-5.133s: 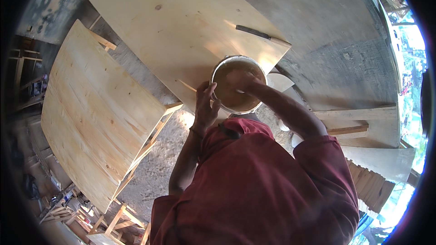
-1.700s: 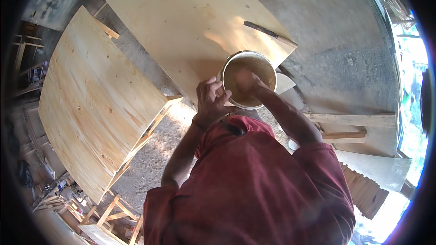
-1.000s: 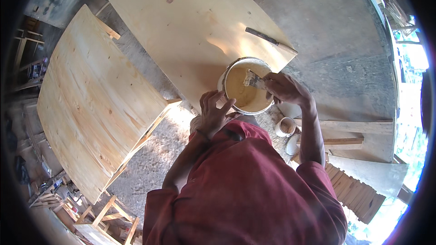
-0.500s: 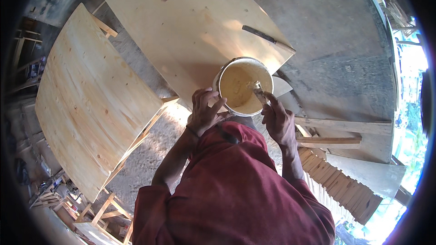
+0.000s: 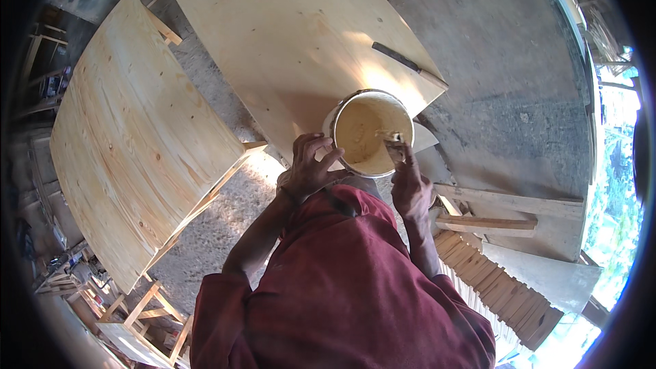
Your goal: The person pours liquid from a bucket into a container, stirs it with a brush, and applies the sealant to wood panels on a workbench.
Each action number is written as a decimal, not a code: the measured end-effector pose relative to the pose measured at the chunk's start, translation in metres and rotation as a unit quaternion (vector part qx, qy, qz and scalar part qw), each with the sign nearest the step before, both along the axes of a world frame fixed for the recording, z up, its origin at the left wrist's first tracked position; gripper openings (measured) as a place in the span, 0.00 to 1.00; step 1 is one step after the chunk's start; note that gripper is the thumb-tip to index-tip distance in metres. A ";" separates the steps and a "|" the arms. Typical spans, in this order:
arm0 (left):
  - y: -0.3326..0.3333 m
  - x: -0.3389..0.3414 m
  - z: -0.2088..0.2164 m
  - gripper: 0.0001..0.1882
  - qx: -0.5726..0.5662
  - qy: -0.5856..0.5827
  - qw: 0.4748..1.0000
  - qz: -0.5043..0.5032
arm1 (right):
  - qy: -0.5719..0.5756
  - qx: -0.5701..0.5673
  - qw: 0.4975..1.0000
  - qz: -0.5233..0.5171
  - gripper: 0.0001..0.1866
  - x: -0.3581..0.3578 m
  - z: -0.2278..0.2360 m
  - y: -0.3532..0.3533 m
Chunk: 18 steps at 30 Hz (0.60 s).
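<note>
A round, pale-walled bucket (image 5: 337,111) stands at the near corner of a large plywood board, with beige paste (image 5: 359,133) inside. My left hand (image 5: 309,165) is closed at the bucket's near-left side, fingers bent, its thumb and fingertips by the rim. Its exact contact there is partly hidden. My right hand (image 5: 412,188) is closed on a short paste-smeared tool (image 5: 394,147), reaching over the near-right rim. The tool's end is in the bucket by the right inner wall; its exact kind cannot be made out.
On the plywood board (image 5: 287,48) lies a dark-bladed tool with a wooden handle (image 5: 403,60). Another wooden panel (image 5: 143,137) stands on supports to the left. At right are a wide grey sheet (image 5: 499,61), loose planks (image 5: 485,224) and a row of wood strips (image 5: 499,287).
My right hand has turned and shifted slightly, its fingers now pointing further into the bucket with the tool. My left hand keeps its place at the bucket's side. The whole view has shifted slightly.
</note>
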<state>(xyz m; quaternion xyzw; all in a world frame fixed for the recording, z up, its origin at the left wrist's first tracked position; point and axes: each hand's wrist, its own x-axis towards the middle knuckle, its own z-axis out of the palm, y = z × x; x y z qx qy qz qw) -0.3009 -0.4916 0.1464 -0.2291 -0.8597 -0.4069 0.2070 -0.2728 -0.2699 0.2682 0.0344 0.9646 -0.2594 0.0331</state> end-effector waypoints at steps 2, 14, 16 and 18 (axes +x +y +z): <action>0.000 0.002 0.000 0.26 0.003 0.003 1.000 0.012 | 0.091 -0.029 0.995 0.023 0.31 -0.001 0.004 -0.001; -0.003 -0.001 -0.012 0.30 -0.025 0.017 1.000 -0.008 | 0.047 0.032 0.997 0.045 0.32 0.011 -0.042 0.009; -0.004 0.002 -0.005 0.30 -0.015 -0.002 1.000 -0.006 | 0.040 0.031 0.999 0.016 0.31 0.011 -0.025 0.006; -0.001 0.001 -0.006 0.31 -0.011 0.008 1.000 0.007 | 0.079 0.007 0.997 -0.015 0.31 0.010 -0.018 0.005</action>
